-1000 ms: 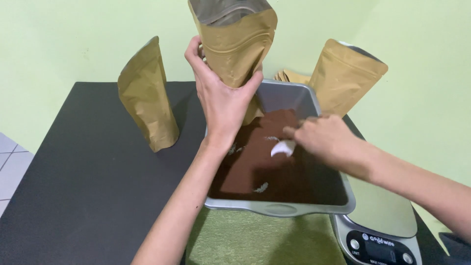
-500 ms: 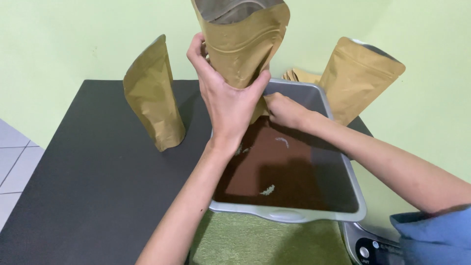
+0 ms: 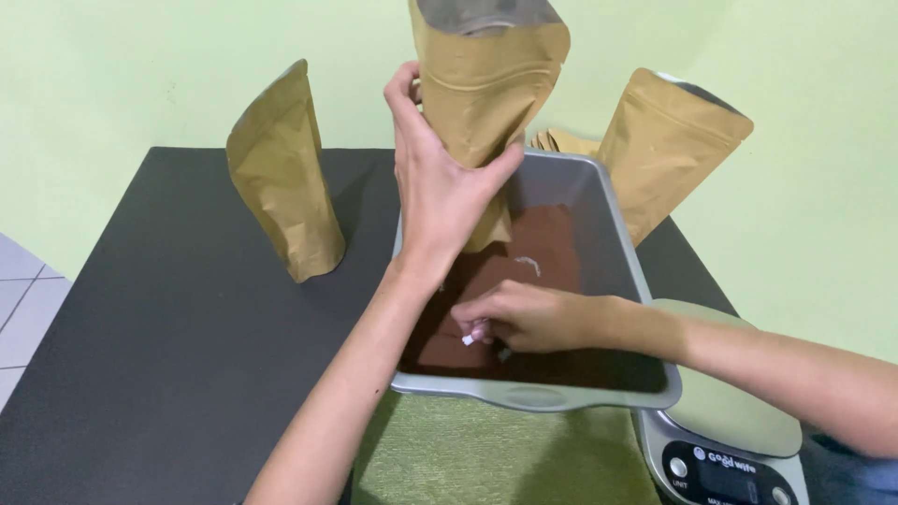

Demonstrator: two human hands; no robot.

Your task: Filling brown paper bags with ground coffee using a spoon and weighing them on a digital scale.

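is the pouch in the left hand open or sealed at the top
Open: the held pouch shows a gaping grey-lined mouth at its top, gripped by the left hand.

A tray [image 3: 617, 234] sits between 2 pouches [image 3: 285, 178], scale [image 3: 739, 421] at right.

One head-worn view looks steeply down and forward from close above the near edge of the tabletop [image 3: 168, 318], facing the green wall [image 3: 140, 65] along the far edge. It sits near enough that both forearms enter from the bottom, and the scale [image 3: 730, 430] is cropped at the bottom right corner.
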